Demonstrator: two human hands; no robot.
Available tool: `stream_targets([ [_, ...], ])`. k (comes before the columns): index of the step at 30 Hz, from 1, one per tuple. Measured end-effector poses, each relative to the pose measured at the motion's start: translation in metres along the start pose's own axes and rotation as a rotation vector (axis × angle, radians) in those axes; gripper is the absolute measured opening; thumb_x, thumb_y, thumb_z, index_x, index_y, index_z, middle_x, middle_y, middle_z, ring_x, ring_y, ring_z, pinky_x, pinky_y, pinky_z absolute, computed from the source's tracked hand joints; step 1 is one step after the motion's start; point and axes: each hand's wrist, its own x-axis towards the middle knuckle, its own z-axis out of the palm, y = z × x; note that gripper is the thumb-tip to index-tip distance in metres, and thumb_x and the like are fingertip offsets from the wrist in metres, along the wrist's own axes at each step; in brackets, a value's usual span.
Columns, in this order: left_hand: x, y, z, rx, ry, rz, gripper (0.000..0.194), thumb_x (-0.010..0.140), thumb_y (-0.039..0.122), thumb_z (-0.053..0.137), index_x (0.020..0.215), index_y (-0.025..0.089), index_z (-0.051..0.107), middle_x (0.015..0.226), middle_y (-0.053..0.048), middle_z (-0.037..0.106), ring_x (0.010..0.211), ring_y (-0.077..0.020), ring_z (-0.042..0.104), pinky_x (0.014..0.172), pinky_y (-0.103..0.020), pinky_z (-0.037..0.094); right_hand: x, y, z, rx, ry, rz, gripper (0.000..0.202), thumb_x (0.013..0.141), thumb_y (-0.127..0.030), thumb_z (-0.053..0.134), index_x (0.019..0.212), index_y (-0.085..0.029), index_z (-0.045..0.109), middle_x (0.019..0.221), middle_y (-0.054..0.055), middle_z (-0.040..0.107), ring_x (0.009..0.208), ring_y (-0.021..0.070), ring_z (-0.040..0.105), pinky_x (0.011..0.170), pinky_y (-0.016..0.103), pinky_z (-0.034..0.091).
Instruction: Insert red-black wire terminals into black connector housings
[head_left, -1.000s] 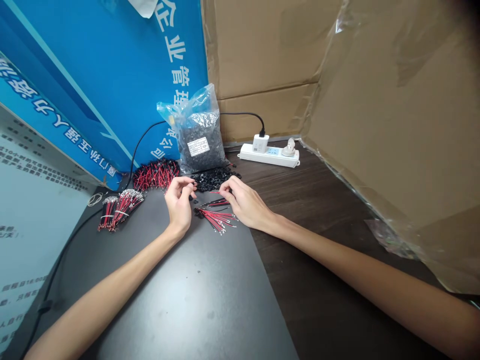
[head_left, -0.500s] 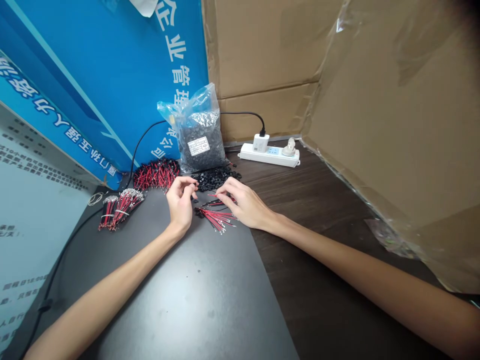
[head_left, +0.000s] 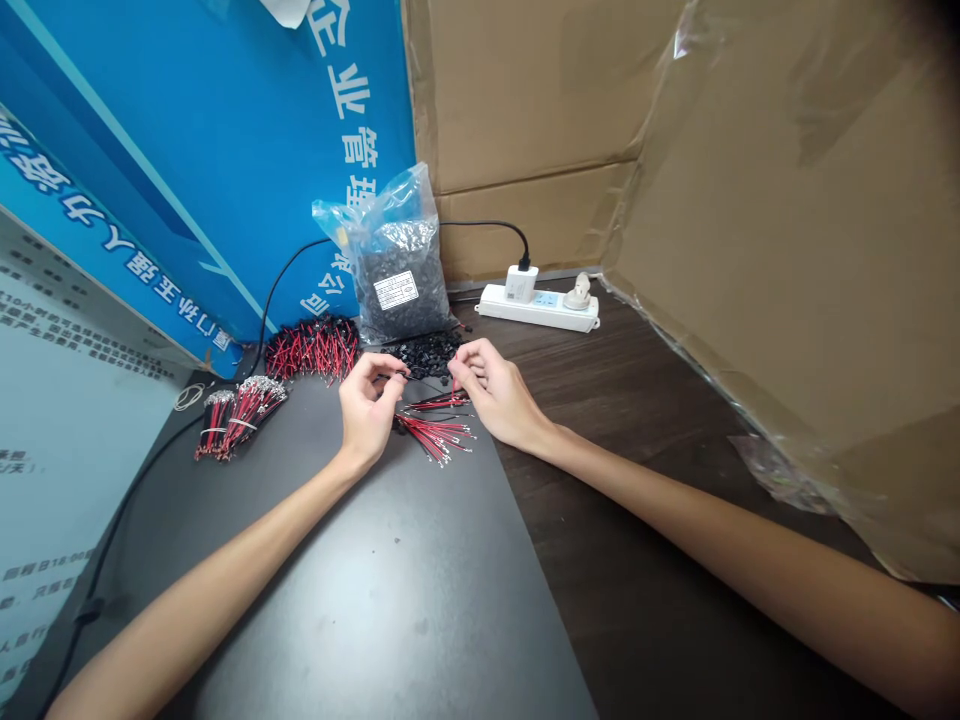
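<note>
Since the earlier frame, seen in the head view, the left hand has shifted slightly rightward and the right hand slightly away from it; a thin red wire that pointed toward the left fingers now hangs below the right fingertips.

Left hand: thumb and index finger are pinched nearly together at the tips around a small black piece, mostly hidden; the other fingers curl. Right hand: thumb and index finger meet tightly on the red wire, the remaining fingers loosely bent. The hands stand apart, level with each other.

Below the gap lie a few loose wires and, nearer the viewer, a fan of red and black wires. Just beyond the fingertips is a heap of black connector housings, before a clear plastic bag. Farther left lie a red-and-black wire pile and two banded wire bundles.
</note>
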Motion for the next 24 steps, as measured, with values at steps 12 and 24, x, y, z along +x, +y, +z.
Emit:
stream_targets([
  [12,0.000,-0.001,0.001,0.119,-0.144,0.022,0.014,0.071,0.018,0.067,0.083,0.018,0.075,0.084,-0.004,0.074,0.075,-0.0159,0.066,0.066,-0.027,0.051,0.005,0.006,0.000,0.365,0.094,0.163,0.034,0.081,-0.045,0.074,0.089,-0.024,0.048,0.080,0.001,0.071,0.072,0.0158,0.067,0.056,0.026,0.049],
  [24,0.002,-0.004,0.001,0.028,-0.086,-0.061,0.016,0.065,0.015,0.069,0.080,0.017,0.075,0.077,-0.004,0.074,0.071,-0.0165,0.068,0.065,-0.027,0.053,0.004,-0.002,-0.004,0.255,0.128,0.134,0.020,0.078,-0.027,0.065,0.095,-0.022,0.055,0.073,-0.001,0.072,0.078,0.0209,0.075,0.069,0.032,0.052],
])
